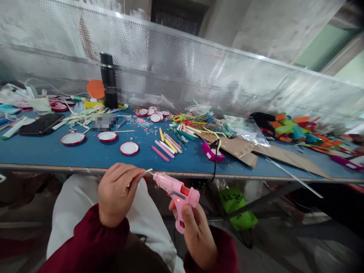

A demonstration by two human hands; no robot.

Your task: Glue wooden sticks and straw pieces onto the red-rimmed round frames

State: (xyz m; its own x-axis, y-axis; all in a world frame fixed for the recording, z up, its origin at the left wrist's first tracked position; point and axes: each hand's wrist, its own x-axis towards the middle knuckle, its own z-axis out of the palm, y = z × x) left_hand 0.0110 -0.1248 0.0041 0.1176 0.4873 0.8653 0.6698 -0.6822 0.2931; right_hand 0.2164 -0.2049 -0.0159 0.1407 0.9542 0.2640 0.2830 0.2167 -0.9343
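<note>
Right hand (196, 231) grips pink hot glue gun (178, 193) at lower centre of frame, nozzle touching tip of thin wooden stick (148, 171) pinched by left hand (118, 193) (red light on). Advice: squeeze gently, small drop, fingers away from nozzle.

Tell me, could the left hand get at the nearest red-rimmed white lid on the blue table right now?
Probably yes, but not freely. The left hand is pinching a thin stick at the pink glue gun nozzle. The lid lies just beyond the table edge with nothing between, so the hand must drop the stick first.
</note>
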